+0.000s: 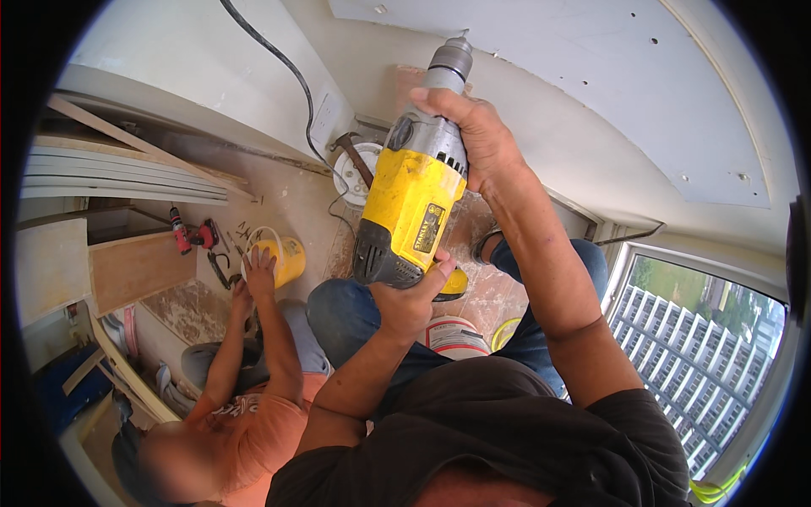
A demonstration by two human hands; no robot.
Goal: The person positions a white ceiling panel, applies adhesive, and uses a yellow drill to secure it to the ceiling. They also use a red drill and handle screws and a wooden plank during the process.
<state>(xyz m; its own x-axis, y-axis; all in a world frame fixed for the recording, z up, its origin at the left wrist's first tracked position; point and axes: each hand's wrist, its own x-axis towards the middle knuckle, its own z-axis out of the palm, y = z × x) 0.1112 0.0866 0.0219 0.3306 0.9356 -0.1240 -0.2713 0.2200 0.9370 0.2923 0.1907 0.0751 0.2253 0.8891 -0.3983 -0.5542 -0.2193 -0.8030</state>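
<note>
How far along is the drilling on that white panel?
Done: several small holes already dot the white panel. In hand: the yellow drill is aimed at the panel's edge, left hand on the rear handle, right hand around the front body. The bit's tip is hidden, so this hole's depth is unclear. Left: cannot tell how many holes remain.

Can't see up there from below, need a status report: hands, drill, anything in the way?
Left hand on drill handle, right hand gripping its neck. Bit end at white panel. Nothing between.

Yellow-and-grey drill (414,194), yellow bucket (283,253)
</note>
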